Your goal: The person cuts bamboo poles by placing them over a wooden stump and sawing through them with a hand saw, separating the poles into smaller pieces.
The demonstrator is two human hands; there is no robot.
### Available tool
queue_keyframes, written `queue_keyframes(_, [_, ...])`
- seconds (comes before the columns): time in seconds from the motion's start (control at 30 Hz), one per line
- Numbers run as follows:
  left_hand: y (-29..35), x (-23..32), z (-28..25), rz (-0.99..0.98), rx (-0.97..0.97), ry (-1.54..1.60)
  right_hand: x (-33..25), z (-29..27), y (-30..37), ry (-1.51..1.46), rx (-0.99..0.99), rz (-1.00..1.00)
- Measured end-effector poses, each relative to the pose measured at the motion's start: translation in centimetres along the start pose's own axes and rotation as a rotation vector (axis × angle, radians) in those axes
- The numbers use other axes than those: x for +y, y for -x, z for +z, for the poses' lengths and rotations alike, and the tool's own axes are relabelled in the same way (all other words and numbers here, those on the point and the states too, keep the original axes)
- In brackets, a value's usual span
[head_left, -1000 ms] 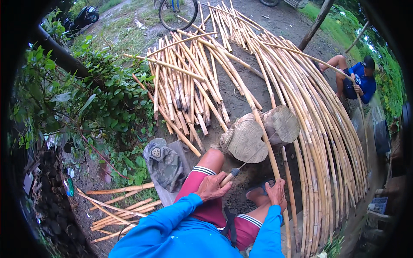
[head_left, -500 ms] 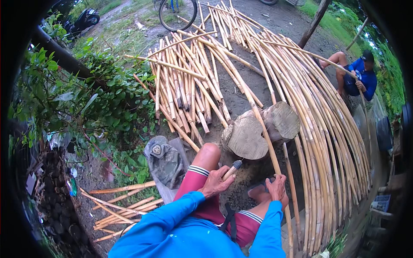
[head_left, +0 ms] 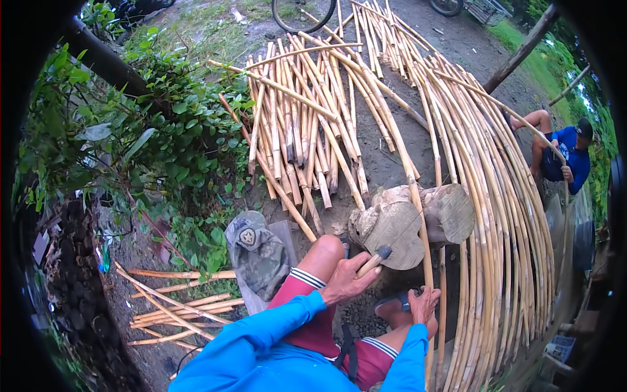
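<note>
Bare dirt yard: left hand (head_left: 345, 282) clenched on knife handle (head_left: 373, 260) at chopping block (head_left: 392, 225), right hand (head_left: 424, 304) gripping bamboo pole (head_left: 418, 215) lying across it; blade may glance toward the fingers.

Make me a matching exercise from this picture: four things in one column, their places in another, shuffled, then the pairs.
1. left hand
2. right hand
3. camouflage cap
4. wooden block

A. under the bamboo pole
B. gripping a wooden tool handle
C. on the ground beside the left knee
D. gripping the bamboo pole

Pairs: 1-B, 2-D, 3-C, 4-A
</note>
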State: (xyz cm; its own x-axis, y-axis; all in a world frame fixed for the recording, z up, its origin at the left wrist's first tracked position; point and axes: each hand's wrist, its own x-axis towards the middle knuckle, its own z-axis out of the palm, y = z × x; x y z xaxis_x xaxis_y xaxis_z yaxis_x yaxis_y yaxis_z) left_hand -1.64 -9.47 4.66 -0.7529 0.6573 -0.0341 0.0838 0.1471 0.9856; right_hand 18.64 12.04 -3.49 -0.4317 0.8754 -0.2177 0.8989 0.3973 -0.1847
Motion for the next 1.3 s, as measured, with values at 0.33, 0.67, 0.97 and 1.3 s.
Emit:
queue_keyframes(0.33, [-9.5, -6.7, 0.4, -0.1, 0.394, 0.039, 0.2, 3.3, -0.9, 0.101, 0.083, -0.041])
queue_keyframes(0.67, [-11.9, -10.1, 0.2, -0.507, 0.34, 1.151, 1.2, 5.5, -1.0, 0.026, 0.088, 0.035])
queue_keyframes(0.97, [-11.5, -13.2, 0.0, -0.575, 0.457, 1.378, -1.2, 6.7, 0.4, -0.013, 0.025, 0.058])
queue_keyframes(1.3, [-12.0, -9.6, -1.5, -0.59, 0.684, 1.452, 1.5, 2.0, -3.3, -0.626, -0.067, 0.289])
